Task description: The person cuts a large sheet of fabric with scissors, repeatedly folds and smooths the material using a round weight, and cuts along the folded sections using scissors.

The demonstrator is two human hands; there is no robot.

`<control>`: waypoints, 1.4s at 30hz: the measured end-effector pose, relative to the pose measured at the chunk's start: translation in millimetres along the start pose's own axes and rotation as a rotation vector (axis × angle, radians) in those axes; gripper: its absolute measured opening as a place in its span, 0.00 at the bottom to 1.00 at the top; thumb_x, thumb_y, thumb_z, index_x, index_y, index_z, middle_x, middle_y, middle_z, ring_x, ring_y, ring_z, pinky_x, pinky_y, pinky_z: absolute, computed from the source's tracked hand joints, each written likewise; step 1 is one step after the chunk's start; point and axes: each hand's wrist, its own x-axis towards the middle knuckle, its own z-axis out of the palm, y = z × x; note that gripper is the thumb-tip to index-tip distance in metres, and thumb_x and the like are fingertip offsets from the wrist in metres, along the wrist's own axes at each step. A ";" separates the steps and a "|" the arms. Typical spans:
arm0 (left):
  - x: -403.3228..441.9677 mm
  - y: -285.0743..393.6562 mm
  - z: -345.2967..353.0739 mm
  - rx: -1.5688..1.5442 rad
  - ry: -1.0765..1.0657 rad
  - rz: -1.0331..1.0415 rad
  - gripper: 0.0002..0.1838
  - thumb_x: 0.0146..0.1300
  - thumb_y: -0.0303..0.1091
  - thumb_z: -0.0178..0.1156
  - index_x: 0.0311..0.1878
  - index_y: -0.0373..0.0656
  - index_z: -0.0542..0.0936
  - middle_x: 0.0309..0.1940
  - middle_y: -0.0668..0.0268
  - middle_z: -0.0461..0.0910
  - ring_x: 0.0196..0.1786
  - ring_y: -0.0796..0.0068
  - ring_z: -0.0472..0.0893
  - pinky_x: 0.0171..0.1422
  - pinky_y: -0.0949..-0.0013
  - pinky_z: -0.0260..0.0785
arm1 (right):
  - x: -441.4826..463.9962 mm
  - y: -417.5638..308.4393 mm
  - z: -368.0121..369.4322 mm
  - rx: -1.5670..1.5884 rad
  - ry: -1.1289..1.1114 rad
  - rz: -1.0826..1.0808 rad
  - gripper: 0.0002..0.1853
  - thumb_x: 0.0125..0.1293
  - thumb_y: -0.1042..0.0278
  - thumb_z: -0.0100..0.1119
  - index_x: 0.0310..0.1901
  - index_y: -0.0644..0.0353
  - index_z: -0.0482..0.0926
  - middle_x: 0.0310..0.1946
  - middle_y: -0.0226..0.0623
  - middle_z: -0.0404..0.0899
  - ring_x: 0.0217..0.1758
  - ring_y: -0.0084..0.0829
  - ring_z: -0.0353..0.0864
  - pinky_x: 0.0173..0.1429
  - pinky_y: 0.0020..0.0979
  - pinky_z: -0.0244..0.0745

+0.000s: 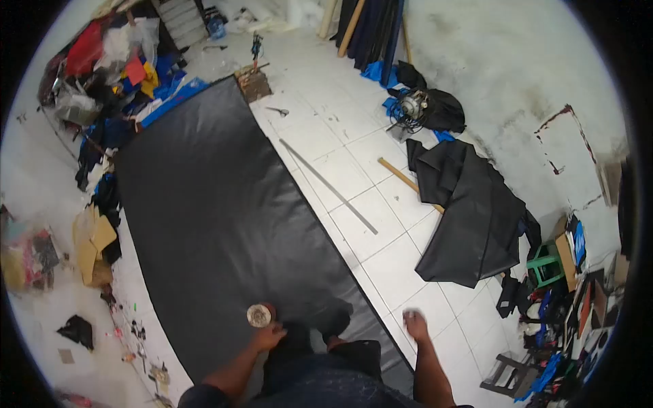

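Note:
A large black sheet (204,190), smooth like vinyl or leatherette, lies spread on the floor beneath me. My left hand (271,336) is low over its near part, fingers curled in. Just beyond that hand is a round brown-sided object (259,315) with a pale, mottled top; whether they touch is unclear. Out past the sheet's right edge, my right hand (414,324) hangs above the white tiles with its fingers bent together. A small pale spot shows at its fingertips, too blurred to name. My legs and feet cover part of the sheet's near end.
A long metal ruler (328,187) and scissors (277,111) lie on the tiles. To the right are a crumpled black sheet (469,217) and a cardboard tube (401,177). Piled scraps (136,75) line the left wall; a green stool (546,266) stands among clutter at right.

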 end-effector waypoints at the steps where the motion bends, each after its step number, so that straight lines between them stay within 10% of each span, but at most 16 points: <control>1: 17.2 20.1 -2.1 -0.120 -0.002 0.084 0.30 0.66 0.52 0.61 0.60 0.36 0.76 0.52 0.52 0.80 0.56 0.59 0.80 0.62 0.60 0.70 | 34.8 -58.5 -35.0 0.191 -0.004 0.090 0.20 0.73 0.54 0.55 0.45 0.67 0.79 0.32 0.42 0.83 0.36 0.32 0.83 0.40 0.34 0.79; 8: 80.3 180.1 -81.4 -0.143 -0.151 0.312 0.29 0.69 0.50 0.60 0.64 0.38 0.74 0.59 0.51 0.77 0.63 0.57 0.77 0.65 0.58 0.69 | 200.2 -137.7 -112.4 0.145 -0.124 0.000 0.20 0.70 0.54 0.59 0.45 0.69 0.80 0.33 0.40 0.82 0.33 0.26 0.78 0.37 0.31 0.73; 10: 135.1 199.2 -83.1 -0.210 -0.068 0.335 0.28 0.66 0.49 0.62 0.60 0.38 0.77 0.55 0.51 0.79 0.59 0.55 0.78 0.62 0.58 0.71 | 243.1 -65.6 -98.8 -0.076 0.050 -0.246 0.20 0.70 0.54 0.59 0.39 0.67 0.81 0.28 0.39 0.82 0.28 0.29 0.78 0.37 0.36 0.74; 14: 247.4 273.4 -95.7 0.001 0.065 0.312 0.27 0.61 0.50 0.64 0.55 0.38 0.80 0.50 0.48 0.81 0.53 0.50 0.80 0.57 0.55 0.73 | 221.7 62.6 -134.7 -0.054 -0.177 0.187 0.23 0.68 0.50 0.59 0.36 0.69 0.82 0.33 0.46 0.85 0.28 0.33 0.84 0.34 0.38 0.77; 17: 309.4 342.2 -154.6 -0.080 0.030 0.336 0.27 0.60 0.52 0.64 0.54 0.39 0.80 0.49 0.48 0.82 0.52 0.51 0.81 0.57 0.54 0.72 | 245.1 -7.7 -165.8 -0.058 -0.292 0.727 0.21 0.69 0.52 0.58 0.36 0.68 0.81 0.31 0.45 0.84 0.27 0.33 0.83 0.33 0.38 0.77; 22: 421.4 431.6 -273.8 -0.181 0.113 0.222 0.27 0.61 0.51 0.63 0.56 0.40 0.80 0.46 0.52 0.83 0.52 0.52 0.81 0.58 0.56 0.73 | 393.1 -107.6 -183.1 0.094 -0.255 0.764 0.18 0.70 0.54 0.57 0.36 0.65 0.80 0.28 0.43 0.82 0.25 0.31 0.81 0.30 0.37 0.75; 34: 585.2 361.9 -319.3 -0.551 0.463 -0.392 0.23 0.63 0.48 0.57 0.51 0.38 0.82 0.47 0.45 0.82 0.51 0.46 0.82 0.58 0.53 0.73 | 949.4 -310.9 -258.8 -0.176 -0.191 0.435 0.12 0.74 0.60 0.53 0.36 0.60 0.78 0.22 0.37 0.78 0.21 0.27 0.77 0.25 0.35 0.73; 38: 562.8 378.3 -298.4 -0.151 0.277 -0.268 0.22 0.66 0.46 0.52 0.47 0.37 0.84 0.50 0.45 0.81 0.53 0.43 0.80 0.60 0.47 0.70 | 1152.7 -536.5 -259.6 -0.039 -0.225 -0.129 0.16 0.74 0.54 0.49 0.34 0.56 0.75 0.16 0.32 0.71 0.18 0.25 0.71 0.18 0.27 0.62; 42: 561.9 430.3 -297.3 -0.580 0.346 -0.565 0.27 0.68 0.53 0.47 0.48 0.37 0.84 0.55 0.45 0.79 0.59 0.46 0.77 0.65 0.48 0.68 | 1247.5 -753.3 -169.9 0.106 -0.317 -0.393 0.13 0.73 0.55 0.56 0.41 0.58 0.75 0.25 0.29 0.75 0.25 0.21 0.75 0.23 0.25 0.65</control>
